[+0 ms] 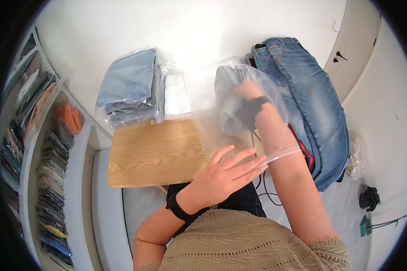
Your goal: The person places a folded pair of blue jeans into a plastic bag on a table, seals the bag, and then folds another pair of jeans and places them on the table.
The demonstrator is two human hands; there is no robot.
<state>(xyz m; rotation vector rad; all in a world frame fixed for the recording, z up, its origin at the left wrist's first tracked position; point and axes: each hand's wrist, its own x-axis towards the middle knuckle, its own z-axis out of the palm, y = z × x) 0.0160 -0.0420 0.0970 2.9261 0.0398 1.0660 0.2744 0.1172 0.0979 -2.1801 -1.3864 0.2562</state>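
- The left hand (228, 169) is lying flat at about 6 o'clock in the view, fingers spread and together on nothing, pressing on the mouth edge of a clear plastic bag (267, 97).
- The right hand (246, 90) is reaching deep inside that bag at about 1 o'clock, fingers closing on a folded grey-blue garment (228, 97); the bag's rim is sitting around the forearm.
- The bag and garment are hanging just above the far edge of the wooden worktop (153, 153), between the two denim heaps.
- At about 11 o'clock, a stack of bagged jeans (131, 88) is resting past the worktop's far edge.
- At about 2 o'clock, a pile of loose blue jeans (309, 104) is lying just beside the bag.
- To do this well, the flat hand should be holding the bag mouth taut while the other is seating the garment square into the bottom corners, keeping folds from bunching.
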